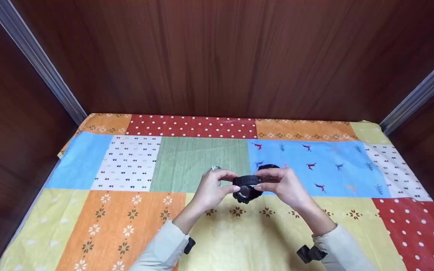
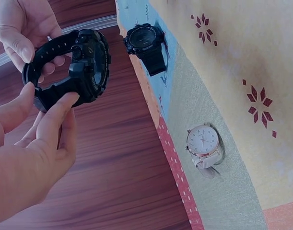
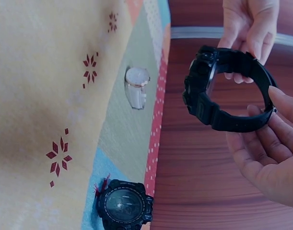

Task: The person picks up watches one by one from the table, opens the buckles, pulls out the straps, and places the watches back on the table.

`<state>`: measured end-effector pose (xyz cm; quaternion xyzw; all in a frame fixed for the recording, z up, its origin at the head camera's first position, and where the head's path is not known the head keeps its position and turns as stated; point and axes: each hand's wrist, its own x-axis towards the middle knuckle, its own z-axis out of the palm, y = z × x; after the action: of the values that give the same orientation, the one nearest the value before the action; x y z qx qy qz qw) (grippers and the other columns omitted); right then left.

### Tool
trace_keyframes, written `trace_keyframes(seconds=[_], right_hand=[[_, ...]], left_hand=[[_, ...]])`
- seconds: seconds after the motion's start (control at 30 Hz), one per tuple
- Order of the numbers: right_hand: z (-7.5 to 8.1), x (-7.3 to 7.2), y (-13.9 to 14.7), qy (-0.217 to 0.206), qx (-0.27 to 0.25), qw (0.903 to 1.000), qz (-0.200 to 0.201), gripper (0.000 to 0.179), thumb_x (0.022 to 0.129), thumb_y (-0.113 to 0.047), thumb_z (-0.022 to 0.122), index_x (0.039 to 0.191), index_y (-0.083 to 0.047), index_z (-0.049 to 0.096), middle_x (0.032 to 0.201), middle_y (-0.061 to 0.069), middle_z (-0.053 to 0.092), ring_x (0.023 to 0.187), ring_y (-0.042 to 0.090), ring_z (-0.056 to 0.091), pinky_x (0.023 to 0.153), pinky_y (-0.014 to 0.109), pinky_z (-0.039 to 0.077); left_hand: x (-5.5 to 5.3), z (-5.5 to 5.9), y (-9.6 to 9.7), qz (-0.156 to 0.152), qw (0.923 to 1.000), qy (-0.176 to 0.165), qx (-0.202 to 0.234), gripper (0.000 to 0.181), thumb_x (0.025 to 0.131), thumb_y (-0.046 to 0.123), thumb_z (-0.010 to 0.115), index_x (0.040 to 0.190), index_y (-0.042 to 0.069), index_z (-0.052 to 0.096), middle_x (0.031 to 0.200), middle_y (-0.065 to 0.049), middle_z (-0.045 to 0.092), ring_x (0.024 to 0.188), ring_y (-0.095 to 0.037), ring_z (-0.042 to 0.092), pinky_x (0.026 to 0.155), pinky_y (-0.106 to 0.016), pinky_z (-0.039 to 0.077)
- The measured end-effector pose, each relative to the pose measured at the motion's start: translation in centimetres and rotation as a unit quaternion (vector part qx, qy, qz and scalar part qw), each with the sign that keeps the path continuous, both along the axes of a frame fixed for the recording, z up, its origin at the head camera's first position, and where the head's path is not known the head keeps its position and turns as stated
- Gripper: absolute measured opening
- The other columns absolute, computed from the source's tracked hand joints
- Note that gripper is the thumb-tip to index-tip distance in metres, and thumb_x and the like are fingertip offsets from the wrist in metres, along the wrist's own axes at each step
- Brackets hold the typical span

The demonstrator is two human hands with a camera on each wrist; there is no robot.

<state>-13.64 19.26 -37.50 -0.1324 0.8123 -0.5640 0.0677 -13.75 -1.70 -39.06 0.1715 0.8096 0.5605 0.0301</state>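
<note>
Centre of the head view, a little below the middle: a chunky black wristwatch with a thick round case and a perforated strap (image 1: 245, 192) is hanging between two hands, above the tabletop covered in multicoloured patchwork-print cloth (image 1: 217, 241). Its strap is curving round into a ring, and its case back is facing the head camera.

Left hand (image 1: 210, 191), left of the watch: thumb and fingers are pinching the strap where it is meeting the case, opening no wider than the piece between them. Right hand (image 1: 288, 186), opposite: thumb and forefinger are closing on the strap (the right-wrist view is showing this grip best, at its right edge).

Two more watches are lying on the cloth. A second bulky black wristwatch with a dark round dial (image 2: 144, 38) is resting on a blue block; in the head view it is peeking out just above the right fingers. A slim wristwatch with a white dial, rose-gold rim and pale strap (image 2: 203, 140) is sitting on the green block, dial up, its strap bunching beside it. In the head view the left hand is partly covering it.

Pale long sleeves (image 1: 161, 244) are entering from the bottom edge; small black wrist-worn devices (image 1: 311, 253) are showing at both cuffs. Dark red-brown wood-grain panels (image 1: 217, 56) are filling the upper frame, grey metal strips (image 1: 36, 60) running down both sides.
</note>
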Motion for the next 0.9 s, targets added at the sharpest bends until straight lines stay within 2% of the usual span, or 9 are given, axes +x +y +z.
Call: trace_keyframes(seconds=[0.17,0.43,0.7,0.9], right_hand=[[-0.02,-0.06,-0.01,-0.001,0.009,1.0000,-0.002,0.027,0.076,-0.003,0.072,0.101,0.005,0.066,0.097,0.017,0.064,0.079,0.016,0.062,0.072,0.026,0.051],[-0.09,-0.33,-0.12,0.004,0.037,0.9993,-0.007,0.026,0.077,-0.001,0.070,0.102,0.005,0.066,0.100,0.017,0.062,0.083,0.019,0.062,0.073,0.026,0.051],[-0.26,-0.62,-0.42,0.042,0.041,0.9983,0.008,0.029,0.074,0.004,0.070,0.102,0.009,0.063,0.097,0.018,0.060,0.083,0.026,0.062,0.072,0.024,0.051],[-0.65,-0.68,-0.88,0.082,0.056,0.9949,0.017,0.027,0.073,0.006,0.070,0.099,0.007,0.064,0.095,0.015,0.058,0.087,0.027,0.060,0.079,0.030,0.050]], left_hand=[[-0.04,-0.07,0.13,0.007,1.0000,-0.001,-0.001,0.022,0.078,0.006,0.071,0.099,0.002,0.067,0.096,-0.007,0.065,0.098,-0.024,0.056,0.087,-0.049,0.039],[0.15,0.16,0.27,0.024,0.9996,0.002,-0.012,0.020,0.078,0.006,0.070,0.098,0.004,0.067,0.095,-0.005,0.065,0.096,-0.022,0.055,0.084,-0.044,0.040],[0.06,0.14,0.45,0.038,0.9985,0.018,-0.035,0.019,0.077,0.006,0.071,0.096,0.004,0.068,0.093,-0.005,0.065,0.095,-0.022,0.055,0.082,-0.040,0.040],[0.03,-0.08,0.47,0.042,0.9971,0.038,-0.051,0.018,0.076,0.006,0.072,0.094,0.004,0.068,0.090,-0.005,0.065,0.092,-0.021,0.055,0.080,-0.038,0.041]])
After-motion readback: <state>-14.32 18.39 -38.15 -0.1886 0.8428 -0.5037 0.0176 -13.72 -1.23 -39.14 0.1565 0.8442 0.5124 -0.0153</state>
